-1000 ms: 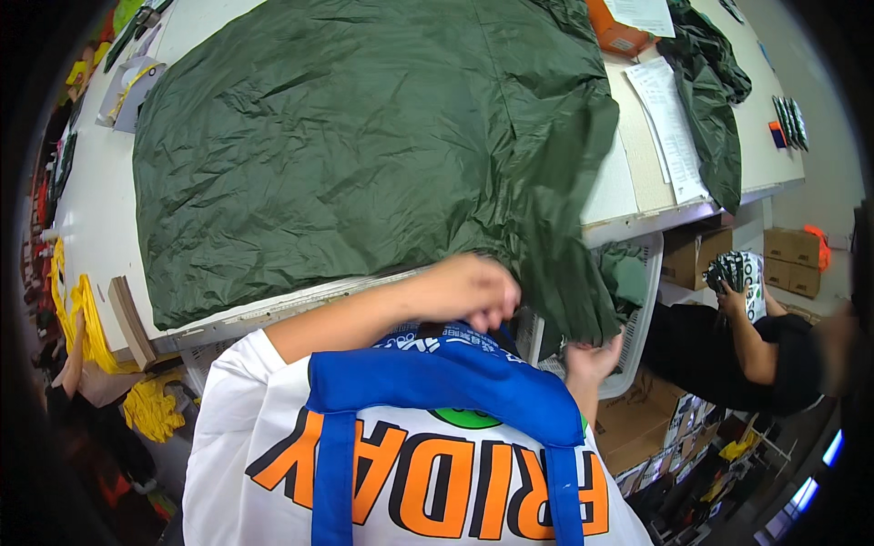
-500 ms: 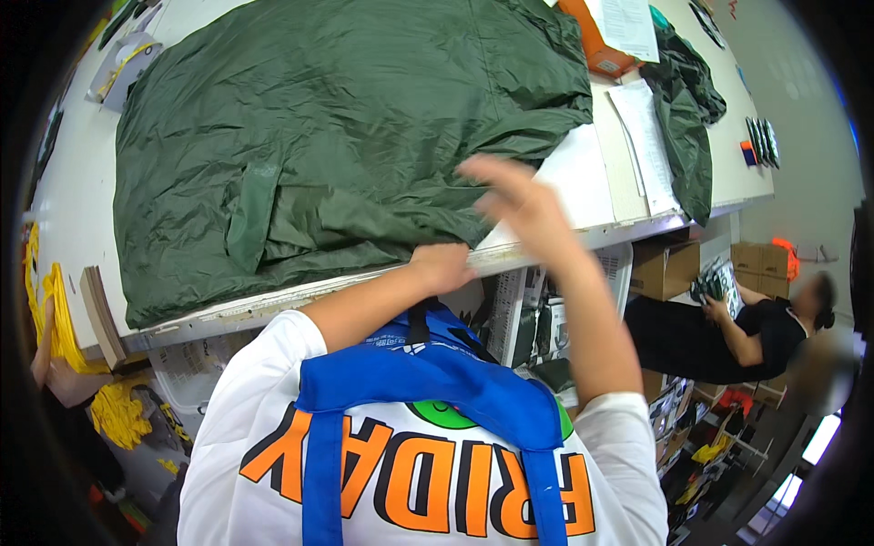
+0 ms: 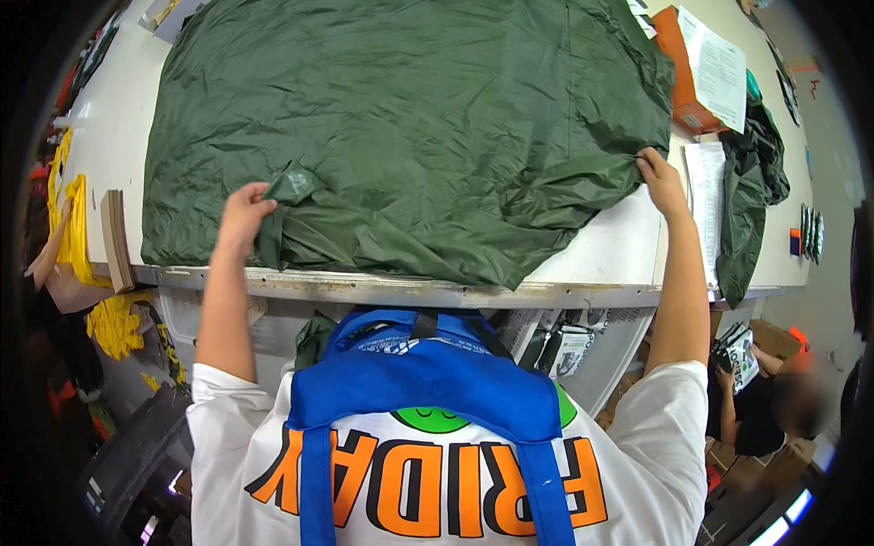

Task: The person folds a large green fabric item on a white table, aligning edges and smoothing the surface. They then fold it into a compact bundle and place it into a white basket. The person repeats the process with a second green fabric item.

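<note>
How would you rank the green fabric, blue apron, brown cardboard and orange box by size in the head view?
Largest to smallest:
1. Green fabric
2. Blue apron
3. Orange box, partly covered by paper
4. Brown cardboard

Faces a table (image 3: 105, 164), with fabric (image 3: 391, 127) spread across it. Has the left hand (image 3: 244, 218) at the fabric's near left part, the right hand (image 3: 663, 182) at its right edge. Has a box (image 3: 678, 68) under papers (image 3: 717, 77) farther right; nearer, sheets (image 3: 703, 200) left of a second cloth (image 3: 746, 218); cardboard strips (image 3: 116, 241) left of the fabric; packets (image 3: 569, 350) in a crate (image 3: 624, 341) below the table edge.
</note>
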A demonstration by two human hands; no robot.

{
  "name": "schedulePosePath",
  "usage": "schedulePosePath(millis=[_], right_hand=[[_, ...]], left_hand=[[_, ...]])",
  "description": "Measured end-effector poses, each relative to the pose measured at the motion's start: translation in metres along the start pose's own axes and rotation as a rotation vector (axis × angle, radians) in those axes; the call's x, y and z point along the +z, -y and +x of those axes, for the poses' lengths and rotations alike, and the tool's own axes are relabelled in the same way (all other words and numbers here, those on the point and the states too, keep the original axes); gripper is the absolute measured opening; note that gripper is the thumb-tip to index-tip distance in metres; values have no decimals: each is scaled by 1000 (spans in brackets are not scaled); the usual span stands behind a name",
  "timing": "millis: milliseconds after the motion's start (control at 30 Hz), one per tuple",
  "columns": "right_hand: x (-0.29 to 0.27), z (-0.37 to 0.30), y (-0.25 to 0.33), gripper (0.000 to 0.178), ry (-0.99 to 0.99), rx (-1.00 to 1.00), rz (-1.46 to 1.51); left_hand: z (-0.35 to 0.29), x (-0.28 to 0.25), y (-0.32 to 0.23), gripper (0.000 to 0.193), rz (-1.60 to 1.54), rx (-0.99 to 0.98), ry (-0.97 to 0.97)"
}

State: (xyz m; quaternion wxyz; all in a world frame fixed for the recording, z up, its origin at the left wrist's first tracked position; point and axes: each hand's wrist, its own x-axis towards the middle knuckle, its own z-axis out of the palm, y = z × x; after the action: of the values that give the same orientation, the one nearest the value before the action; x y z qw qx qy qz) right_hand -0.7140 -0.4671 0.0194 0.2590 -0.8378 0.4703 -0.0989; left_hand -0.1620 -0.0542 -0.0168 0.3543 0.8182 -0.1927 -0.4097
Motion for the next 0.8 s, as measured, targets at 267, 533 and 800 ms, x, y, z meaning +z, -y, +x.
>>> schedulePosePath(millis=[267,533,800], right_hand=[[35,16,-26,29,-98,237,-356],[138,-80,163,31,-79,-540,134],[147,-97,194,56,179,-351,-238]], left_hand=[[-36,-94,-7,29,64,385,-318],[-13,-19,-24,49,-135,197,-29],[35,-51,-41,37,-214,201,-108]])
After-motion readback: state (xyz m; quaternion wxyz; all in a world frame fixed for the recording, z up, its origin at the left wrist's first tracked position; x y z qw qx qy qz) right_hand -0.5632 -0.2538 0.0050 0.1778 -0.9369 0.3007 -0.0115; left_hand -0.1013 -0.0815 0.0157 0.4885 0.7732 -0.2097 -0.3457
